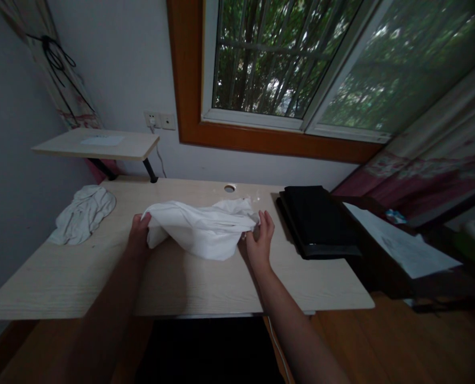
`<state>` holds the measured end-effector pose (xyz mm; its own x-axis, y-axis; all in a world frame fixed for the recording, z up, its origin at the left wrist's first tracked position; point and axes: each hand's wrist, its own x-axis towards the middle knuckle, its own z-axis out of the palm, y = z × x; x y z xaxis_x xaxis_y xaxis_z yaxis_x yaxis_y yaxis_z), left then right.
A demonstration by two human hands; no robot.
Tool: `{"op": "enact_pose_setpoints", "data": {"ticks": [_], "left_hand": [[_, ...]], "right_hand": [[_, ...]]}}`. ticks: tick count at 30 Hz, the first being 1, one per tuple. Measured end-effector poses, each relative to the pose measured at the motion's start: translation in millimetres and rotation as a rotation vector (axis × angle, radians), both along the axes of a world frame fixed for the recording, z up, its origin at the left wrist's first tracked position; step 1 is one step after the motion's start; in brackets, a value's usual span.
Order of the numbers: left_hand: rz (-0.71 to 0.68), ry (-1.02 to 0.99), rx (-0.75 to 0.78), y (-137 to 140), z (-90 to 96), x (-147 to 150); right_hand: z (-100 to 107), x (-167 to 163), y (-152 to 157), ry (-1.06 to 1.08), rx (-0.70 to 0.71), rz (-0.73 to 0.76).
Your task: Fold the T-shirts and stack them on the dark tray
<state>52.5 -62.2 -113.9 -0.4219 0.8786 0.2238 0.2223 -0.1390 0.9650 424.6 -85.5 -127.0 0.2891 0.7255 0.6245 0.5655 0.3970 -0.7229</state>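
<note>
A white cloth, loosely bunched, is stretched between my two hands over the middle of the desk. My left hand grips its left end, fingers closed on the fabric. At the other end my right hand pinches the cloth's edge between thumb and fingers. The fabric sags between them, its lower folds close to the desktop; I cannot tell whether they touch it. Its exact kind does not show. Farther left, a second crumpled white cloth lies on the desk.
The pale wooden desk stands below a window. A raised shelf on black legs sits at its back left. Black flat items are stacked at the right. Beyond them, a paper sheet lies on a dark surface.
</note>
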Motion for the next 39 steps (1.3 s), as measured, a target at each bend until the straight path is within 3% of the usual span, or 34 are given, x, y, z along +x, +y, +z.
{"op": "enact_pose_setpoints", "data": {"ticks": [4,7,11,16,20,25,29,33,39], "left_hand": [[-0.121,-0.264,-0.109,3.4,1.1,7.1],[-0.216,-0.400,-0.123,4.3,4.3,17.0],[-0.450,-0.518,-0.116,-7.7,12.4,24.9],[-0.729,-0.532,-0.124,-22.3,15.2,36.1],[-0.736,-0.509,-0.046,-20.0,9.1,42.3],[-0.605,-0.324,0.025,-12.4,-3.3,41.0],[-0.471,0.070,0.076,-10.2,-16.0,42.0],[-0.466,0.382,0.196,-10.1,-28.0,50.8],[-0.565,0.387,0.193,-8.8,-38.8,54.5]], "right_hand": [[11.1,-4.4,-14.2,-0.130,0.064,0.055],[15.0,-11.2,-22.7,-0.275,0.082,0.288],[13.5,-27.3,-23.4,-0.518,0.017,0.609],[3.4,-38.3,-12.9,-0.606,-0.096,0.537],[-3.5,-32.7,-5.1,-0.556,-0.186,0.422],[-5.4,-21.6,1.2,-0.225,-0.223,0.397],[-2.7,-15.5,2.1,0.296,-0.301,0.385],[4.3,-13.7,4.8,0.818,-0.322,0.437],[8.7,-11.1,14.6,1.077,-0.239,0.377]]}}
